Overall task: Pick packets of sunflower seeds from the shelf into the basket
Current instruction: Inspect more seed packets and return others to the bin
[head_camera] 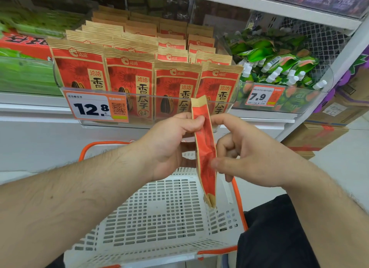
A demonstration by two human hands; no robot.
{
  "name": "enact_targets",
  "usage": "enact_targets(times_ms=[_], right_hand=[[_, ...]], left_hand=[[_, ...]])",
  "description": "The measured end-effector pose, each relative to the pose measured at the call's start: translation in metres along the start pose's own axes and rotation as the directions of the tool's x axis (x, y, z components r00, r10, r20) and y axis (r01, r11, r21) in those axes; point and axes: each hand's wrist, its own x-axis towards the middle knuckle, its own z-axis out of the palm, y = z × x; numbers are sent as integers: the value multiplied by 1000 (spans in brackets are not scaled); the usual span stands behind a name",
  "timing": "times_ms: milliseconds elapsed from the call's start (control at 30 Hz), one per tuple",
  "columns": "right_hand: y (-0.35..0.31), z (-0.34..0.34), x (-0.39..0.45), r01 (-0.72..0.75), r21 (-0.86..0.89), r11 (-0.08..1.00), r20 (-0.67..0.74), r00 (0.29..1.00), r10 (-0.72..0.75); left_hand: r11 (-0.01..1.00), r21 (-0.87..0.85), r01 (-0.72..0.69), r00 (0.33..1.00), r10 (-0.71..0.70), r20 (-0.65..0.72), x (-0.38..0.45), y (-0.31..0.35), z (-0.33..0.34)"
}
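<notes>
Both hands meet over the basket, holding one packet edge-on to the camera, so that only its thin red side and brown top and bottom seams show. The left hand pinches the packet near its top, thumb curled against the near face and the fingers hidden behind it. The right hand touches it lower down: the thumb tip presses the red face at mid-height, the forefinger reaches out toward the upper part, and the other fingers are curled in toward the palm (whether they touch the packet cannot be told). The packet hangs nearly upright, its lower end just above the basket's far right corner and not resting on it. The basket is white slotted plastic with an orange rim and handle, and its floor is bare where it shows. Behind the hands the shelf carries a clear tray packed with rows of like packets, red and brown, standing upright in four columns. A price tag reading 12.8 is clipped to the tray's front left. To the right, a second clear bin holds green pouches with white caps, under a tag reading 7.9. Cardboard boxes sit on the floor at far right.
</notes>
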Motion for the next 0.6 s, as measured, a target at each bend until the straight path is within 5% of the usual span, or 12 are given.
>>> enact_targets(times_ms=[267,600], right_hand=[[-8,1,-6,28,-83,996,139,990,-16],[-1,-4,-5,46,-54,998,152,988,-37]], left_hand=[[1000,-24,-14,1000,14,2,1,1,-1],[998,-61,3,1000,-2,12,2,0,-1]])
